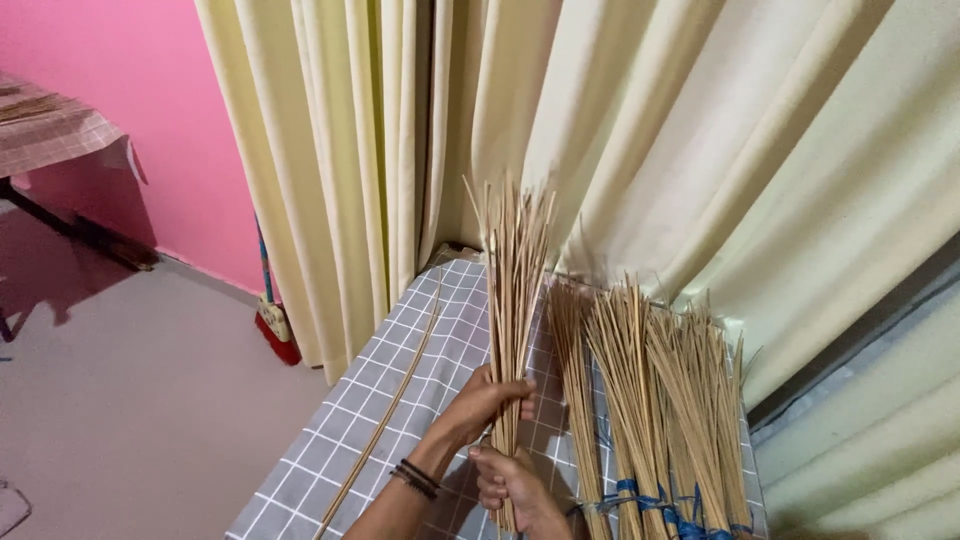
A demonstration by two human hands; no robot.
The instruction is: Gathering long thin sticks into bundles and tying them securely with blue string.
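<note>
— Both hands on that stick bundle (515,290)?
— Yes — left hand (487,400) wraps it, right hand (512,487) clamps its base, upright over the checked table (340,430), so ends level; tied bundles (660,400) lie beside.

thin tan stick bundle (515,290) – upright, fanned at top.

so there's a table (330,440) with a grey cloth in a white grid pattern, pushed up against cream curtains. on the right side lie bundles of thin sticks (660,400), tied near the bottom with blue string (650,500), tips fanning out toward the curtains. on the left part lie a couple of long loose sticks (385,415), running diagonally across the cloth.
</note>
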